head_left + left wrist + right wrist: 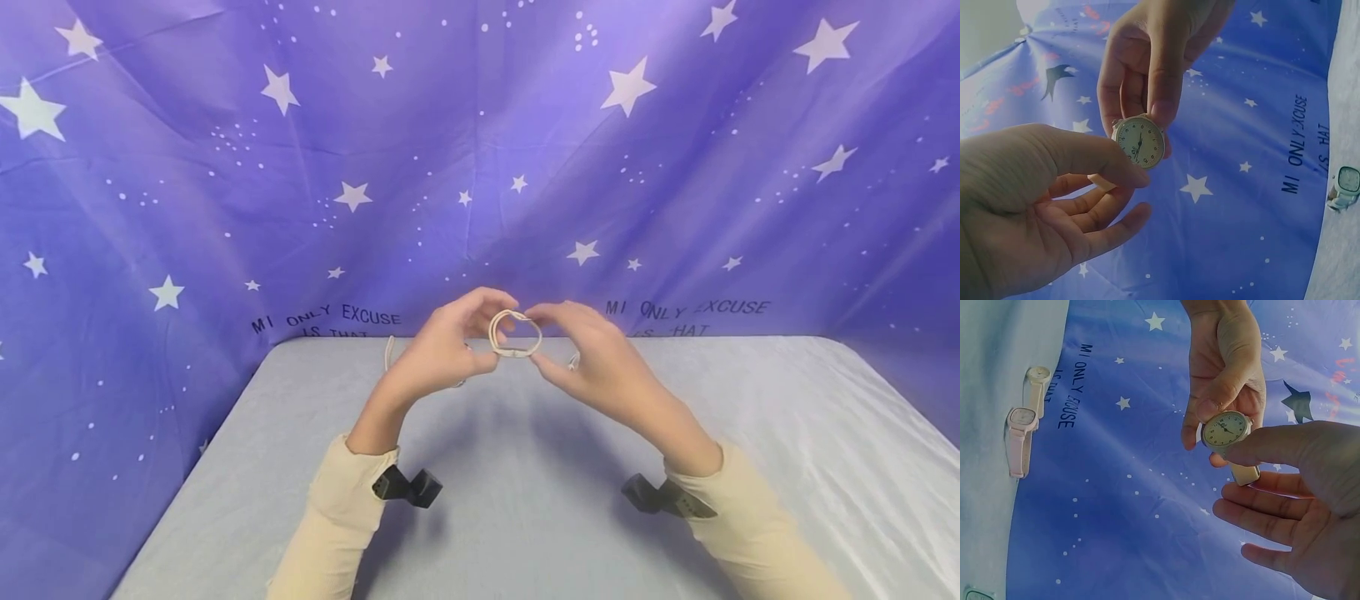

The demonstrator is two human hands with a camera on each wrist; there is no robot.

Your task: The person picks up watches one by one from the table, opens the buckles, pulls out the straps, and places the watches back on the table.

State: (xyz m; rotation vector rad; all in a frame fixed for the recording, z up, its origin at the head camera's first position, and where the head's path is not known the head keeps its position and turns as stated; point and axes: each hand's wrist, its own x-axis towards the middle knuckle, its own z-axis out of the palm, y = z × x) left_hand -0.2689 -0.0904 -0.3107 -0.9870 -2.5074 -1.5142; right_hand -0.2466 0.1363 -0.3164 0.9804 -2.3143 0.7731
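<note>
Both hands hold one wristwatch (516, 353) raised over the table, its pale strap forming a loop. In the left wrist view the watch face (1139, 142) is round and cream, with dark numerals and hands. My left hand (444, 343) pinches the watch at its left side, thumb below and fingers above. From the right, my right hand (603, 365) grips the opposite side between thumb and forefinger. The right wrist view shows a tan strap end (1245, 474) under the face, near the right fingers. Parts of the strap are hidden behind the fingers.
On the grey cloth-covered table (510, 517) lie a pink square watch (1021, 434), a beige watch (1037, 384) and a watch with a pale green square case (1348, 180). A purple star-printed curtain (480, 150) hangs behind the table's far edge.
</note>
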